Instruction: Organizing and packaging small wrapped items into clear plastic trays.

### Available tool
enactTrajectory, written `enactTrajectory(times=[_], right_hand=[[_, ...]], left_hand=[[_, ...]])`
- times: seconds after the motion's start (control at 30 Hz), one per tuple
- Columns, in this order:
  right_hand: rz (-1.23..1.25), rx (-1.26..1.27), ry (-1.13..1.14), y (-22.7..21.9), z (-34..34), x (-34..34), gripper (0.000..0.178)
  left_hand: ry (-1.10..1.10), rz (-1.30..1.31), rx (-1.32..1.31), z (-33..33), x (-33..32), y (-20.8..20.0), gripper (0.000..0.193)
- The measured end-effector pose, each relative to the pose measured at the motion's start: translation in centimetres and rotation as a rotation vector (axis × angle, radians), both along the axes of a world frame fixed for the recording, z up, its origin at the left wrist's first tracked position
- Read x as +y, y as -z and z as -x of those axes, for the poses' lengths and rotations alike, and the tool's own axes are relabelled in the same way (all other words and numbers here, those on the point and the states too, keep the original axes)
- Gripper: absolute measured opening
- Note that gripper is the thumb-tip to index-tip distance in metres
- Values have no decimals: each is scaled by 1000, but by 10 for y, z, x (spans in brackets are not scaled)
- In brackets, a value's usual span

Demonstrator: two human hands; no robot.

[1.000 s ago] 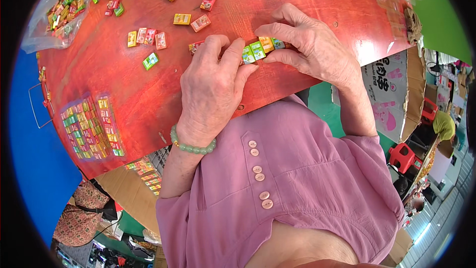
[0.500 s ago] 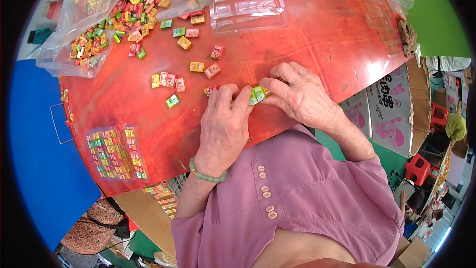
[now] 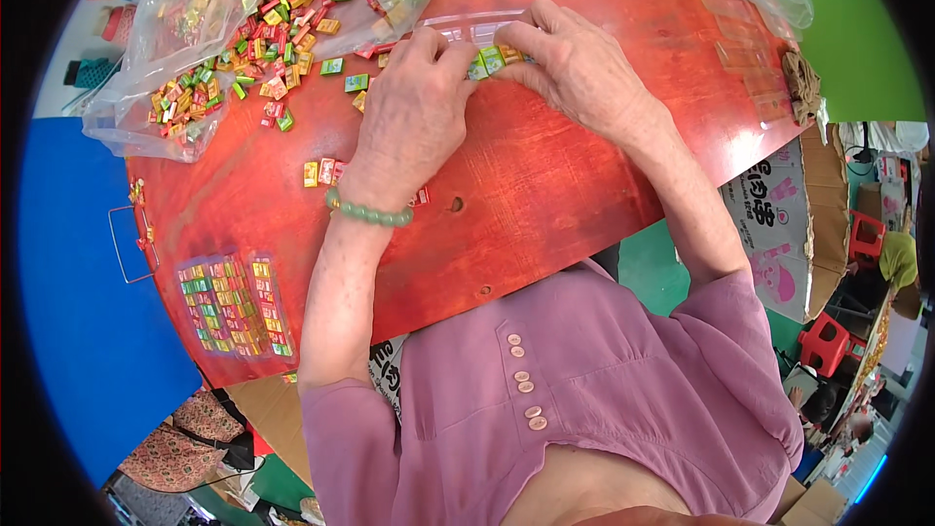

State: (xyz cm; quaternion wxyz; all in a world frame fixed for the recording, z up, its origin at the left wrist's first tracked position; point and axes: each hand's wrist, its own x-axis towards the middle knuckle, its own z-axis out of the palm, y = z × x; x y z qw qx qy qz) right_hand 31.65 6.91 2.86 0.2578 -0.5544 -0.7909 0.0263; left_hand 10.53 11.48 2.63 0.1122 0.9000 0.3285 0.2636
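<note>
Between them my left hand (image 3: 414,107) and my right hand (image 3: 589,68) pinch a short row of small candy-like boxes (image 3: 492,60). Green and yellow faces show in the gap, while the row's ends are hidden under my fingers. The row is at the near edge of a clear plastic tray (image 3: 487,27), partly covered by my hands; whether it touches the tray I cannot tell. Close to my left wrist lie a few loose red and yellow boxes (image 3: 326,172). More loose green and yellow boxes (image 3: 357,84) are just left of that hand.
A clear plastic bag (image 3: 127,102) spills a heap of small coloured boxes (image 3: 282,29) at the far left. Filled packs of boxes (image 3: 234,307) lie near the left table edge. Clear trays (image 3: 740,58) and a brown cloth (image 3: 801,83) are at the right edge of the red table (image 3: 545,205).
Both hands have moved away from my body, carrying the row of small boxes from the near table edge to the clear tray. My left forearm now covers some of the loose boxes.
</note>
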Motion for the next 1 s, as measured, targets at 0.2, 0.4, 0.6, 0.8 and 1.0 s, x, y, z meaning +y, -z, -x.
enactTrajectory(times=[0.2,0.4,0.6,0.8,1.0], right_hand=[[51,21,22,15,0,9,26],[32,4,-8,17,-1,9,33],[29,48,-20,12,1,5,35],[144,106,9,11,-4,-4,39],[172,-111,65,5,1,-20,53]], left_hand=[[50,57,-19,-1,18,14,26],[70,127,-60,4,28,14,28],[66,68,-103,10,25,14,34],[18,38,-81,19,15,15,42],[-6,-84,9,23,6,17,43]])
